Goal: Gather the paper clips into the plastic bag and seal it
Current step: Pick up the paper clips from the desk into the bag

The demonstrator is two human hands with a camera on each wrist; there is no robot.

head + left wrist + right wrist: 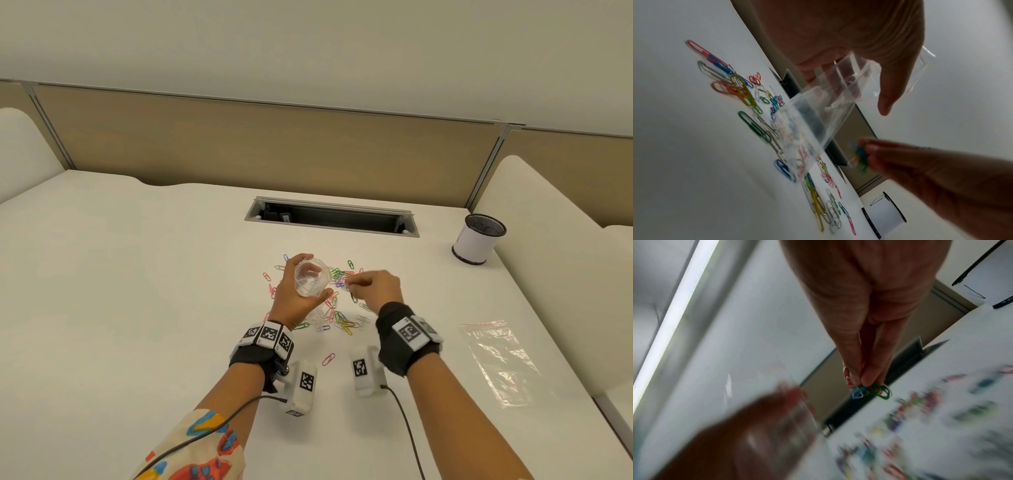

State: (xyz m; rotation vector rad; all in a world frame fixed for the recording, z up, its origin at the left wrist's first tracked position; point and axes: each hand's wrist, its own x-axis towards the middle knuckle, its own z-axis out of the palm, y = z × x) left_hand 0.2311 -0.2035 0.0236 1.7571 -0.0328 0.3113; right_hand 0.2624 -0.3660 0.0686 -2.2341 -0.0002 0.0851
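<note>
Clear plastic marks the centre of the scene: the left hand (294, 291) holds a small plastic bag (311, 278) above the table (137, 274), thumb and fingers curled round its rim so the mouth gapes toward the other hand. The right hand (378, 286) sits just beside that mouth, its fingertips (867, 378) pinched on a small cluster of paper clips (871, 391) — blue and green among them. Most of the loose paper clips (337, 317) lie scattered on the table beneath and between the hands, one stray (329, 359) nearer the person.

The step in hand looks like loading, early on; whether any clips are already inside is hard to tell, since the wrist views are blurred. Next the pinch must pass over the rim before letting go — the flimsy mouth could fold shut. A second bag (496, 356) lies flat to the right, a mesh-topped pen cup (478, 240) beyond it.
</note>
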